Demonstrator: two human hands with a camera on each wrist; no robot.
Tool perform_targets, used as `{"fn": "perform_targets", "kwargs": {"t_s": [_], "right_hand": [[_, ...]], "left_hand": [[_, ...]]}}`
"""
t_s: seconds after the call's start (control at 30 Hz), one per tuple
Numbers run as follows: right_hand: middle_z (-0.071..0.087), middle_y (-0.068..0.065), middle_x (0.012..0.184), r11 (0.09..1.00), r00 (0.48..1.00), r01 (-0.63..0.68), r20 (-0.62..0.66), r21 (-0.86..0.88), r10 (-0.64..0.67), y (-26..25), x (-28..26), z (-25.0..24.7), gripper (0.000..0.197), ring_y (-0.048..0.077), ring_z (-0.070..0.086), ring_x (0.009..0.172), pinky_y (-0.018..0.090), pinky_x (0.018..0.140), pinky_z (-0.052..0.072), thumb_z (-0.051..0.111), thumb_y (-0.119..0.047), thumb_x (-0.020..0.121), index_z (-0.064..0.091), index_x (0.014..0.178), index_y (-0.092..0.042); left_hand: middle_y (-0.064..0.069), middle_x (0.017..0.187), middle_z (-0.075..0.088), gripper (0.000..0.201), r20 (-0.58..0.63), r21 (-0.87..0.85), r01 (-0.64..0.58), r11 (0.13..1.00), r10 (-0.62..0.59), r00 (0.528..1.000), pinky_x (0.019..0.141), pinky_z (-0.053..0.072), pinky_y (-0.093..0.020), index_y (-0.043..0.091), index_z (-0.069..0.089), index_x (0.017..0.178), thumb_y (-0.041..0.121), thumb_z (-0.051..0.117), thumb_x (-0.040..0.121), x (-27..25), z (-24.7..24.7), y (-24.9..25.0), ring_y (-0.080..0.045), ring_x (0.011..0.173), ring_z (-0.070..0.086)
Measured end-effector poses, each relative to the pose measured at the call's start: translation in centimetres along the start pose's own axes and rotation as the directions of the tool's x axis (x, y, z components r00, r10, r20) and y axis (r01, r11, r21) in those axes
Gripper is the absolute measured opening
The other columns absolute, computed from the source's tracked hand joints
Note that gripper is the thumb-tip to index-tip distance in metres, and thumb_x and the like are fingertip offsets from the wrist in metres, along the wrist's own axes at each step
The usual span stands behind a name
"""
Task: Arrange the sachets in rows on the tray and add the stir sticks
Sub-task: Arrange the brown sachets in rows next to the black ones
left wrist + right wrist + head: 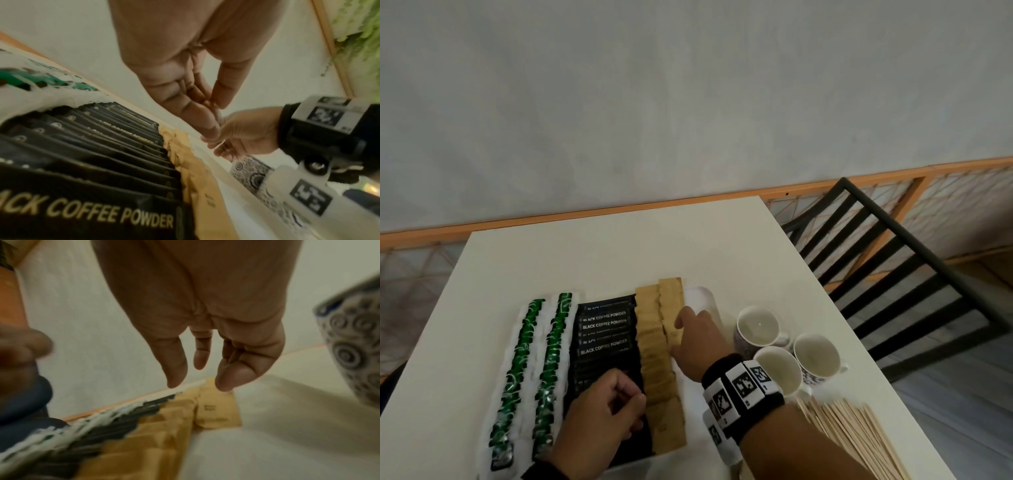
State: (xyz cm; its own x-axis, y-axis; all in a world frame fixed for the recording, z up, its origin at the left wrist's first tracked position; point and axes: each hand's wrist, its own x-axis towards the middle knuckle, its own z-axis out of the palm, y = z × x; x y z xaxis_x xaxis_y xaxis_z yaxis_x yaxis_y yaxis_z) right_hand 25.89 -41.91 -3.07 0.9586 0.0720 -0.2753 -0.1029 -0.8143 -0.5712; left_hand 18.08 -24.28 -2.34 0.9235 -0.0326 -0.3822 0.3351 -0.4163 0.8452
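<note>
On the white tray (702, 297) lie two rows of green-and-white sachets (527, 342), one row of black coffee sachets (604, 329) and a long row of brown sachets (655, 363). A shorter second brown row (671, 305) starts at the tray's far end. My right hand (680, 330) reaches over this short row with relaxed fingers and holds nothing; the right wrist view shows its fingertips (177, 378) just above a brown sachet (218, 412). My left hand (625, 397) hovers over the black sachets (102, 146), fingers curled against the thumb (221, 97), with nothing visible in them.
Three empty cups (756, 325) (779, 368) (816, 353) stand right of the tray. A pile of wooden stir sticks (859, 435) lies at the table's near right. A black chair (893, 274) stands beyond the right edge. The wall is behind the table.
</note>
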Motion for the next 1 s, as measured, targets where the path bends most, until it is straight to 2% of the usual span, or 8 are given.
{"fn": "perform_targets", "kwargs": {"t_s": [0.17,0.33,0.43,0.5,0.6,0.67,0.8,1.0], "right_hand": [[0.048,0.000,0.110,0.989,0.986,0.138,0.106,-0.045,-0.133,0.8,-7.5,-2.0,0.030,0.016,0.045,0.092,0.026,0.078,0.036,0.062,-0.034,0.091,0.048,0.115,-0.023],[0.052,-0.004,0.094,0.988,0.961,0.103,0.268,-0.116,-0.069,5.8,-13.9,-3.1,0.037,0.018,0.052,0.089,0.028,0.071,0.040,0.071,-0.040,0.081,0.053,0.107,-0.021],[0.055,-0.005,0.102,0.987,0.944,0.045,0.331,-0.151,0.007,8.9,-17.1,-3.3,0.045,0.015,0.050,0.091,0.021,0.068,0.040,0.073,-0.040,0.079,0.052,0.115,-0.025],[0.058,-0.008,0.119,0.993,0.936,0.052,0.351,-0.104,-0.012,10.6,-18.7,-2.7,0.060,0.012,0.054,0.105,0.017,0.081,0.043,0.076,-0.041,0.075,0.047,0.125,-0.031],[0.056,0.000,0.123,0.984,0.923,-0.002,0.378,-0.178,0.070,11.7,-20.3,-1.5,0.076,0.019,0.056,0.109,0.031,0.087,0.048,0.081,-0.042,0.070,0.036,0.129,-0.027],[0.055,0.003,0.125,0.972,0.926,-0.008,0.366,-0.234,0.096,11.9,-20.8,-0.6,0.077,0.022,0.055,0.112,0.034,0.091,0.048,0.079,-0.041,0.073,0.034,0.133,-0.023],[0.058,0.003,0.122,0.975,0.952,0.018,0.303,-0.222,0.051,11.9,-20.9,1.6,0.052,0.022,0.059,0.105,0.031,0.083,0.046,0.068,-0.041,0.084,0.043,0.123,-0.020],[0.055,0.011,0.124,0.957,0.951,0.182,0.288,-0.227,-0.112,11.2,-20.5,2.5,0.048,0.028,0.059,0.108,0.037,0.090,0.050,0.057,-0.036,0.094,0.044,0.136,-0.015]], "left_hand": [[0.021,0.087,0.068,0.012,0.378,0.257,-0.309,0.916,0.199,0.904,0.075,0.052,-0.020,0.040,0.064,0.086,0.041,0.071,0.077,-1.5,2.5,-0.9,0.000,0.078,0.065],[0.022,0.103,0.054,0.038,0.624,0.422,-0.444,0.790,0.101,0.775,0.073,0.048,-0.015,0.056,0.044,0.102,0.054,0.068,0.072,-2.5,5.5,-1.7,0.003,0.076,0.057],[0.016,0.116,0.043,0.061,0.684,0.440,-0.504,0.743,0.086,0.725,0.072,0.044,-0.012,0.049,0.034,0.124,0.053,0.071,0.076,-2.8,7.1,-1.7,0.012,0.074,0.046],[0.016,0.116,0.038,0.081,0.688,0.460,-0.536,0.708,0.097,0.719,0.066,0.035,-0.004,0.038,0.030,0.136,0.061,0.072,0.071,-3.2,8.2,-1.7,0.017,0.073,0.039],[0.014,0.125,0.042,0.104,0.689,0.485,-0.636,0.600,0.187,0.701,0.090,0.042,-0.019,0.034,0.031,0.139,0.086,0.061,0.055,-3.4,9.8,-2.3,0.007,0.102,0.047],[0.010,0.130,0.040,0.101,0.721,0.508,-0.701,0.500,0.198,0.664,0.101,0.039,-0.025,0.033,0.029,0.142,0.083,0.061,0.060,-3.2,10.6,-3.2,-0.008,0.118,0.045],[0.004,0.127,0.033,0.075,0.807,0.471,-0.821,0.323,0.218,0.549,0.095,0.042,-0.029,0.047,0.025,0.137,0.075,0.053,0.074,-3.1,11.1,-4.0,-0.015,0.109,0.046],[0.001,0.127,0.038,0.053,0.824,0.463,-0.835,0.298,0.201,0.529,0.089,0.046,-0.034,0.045,0.035,0.127,0.051,0.055,0.079,-2.9,10.0,-4.1,-0.020,0.110,0.046]]}}
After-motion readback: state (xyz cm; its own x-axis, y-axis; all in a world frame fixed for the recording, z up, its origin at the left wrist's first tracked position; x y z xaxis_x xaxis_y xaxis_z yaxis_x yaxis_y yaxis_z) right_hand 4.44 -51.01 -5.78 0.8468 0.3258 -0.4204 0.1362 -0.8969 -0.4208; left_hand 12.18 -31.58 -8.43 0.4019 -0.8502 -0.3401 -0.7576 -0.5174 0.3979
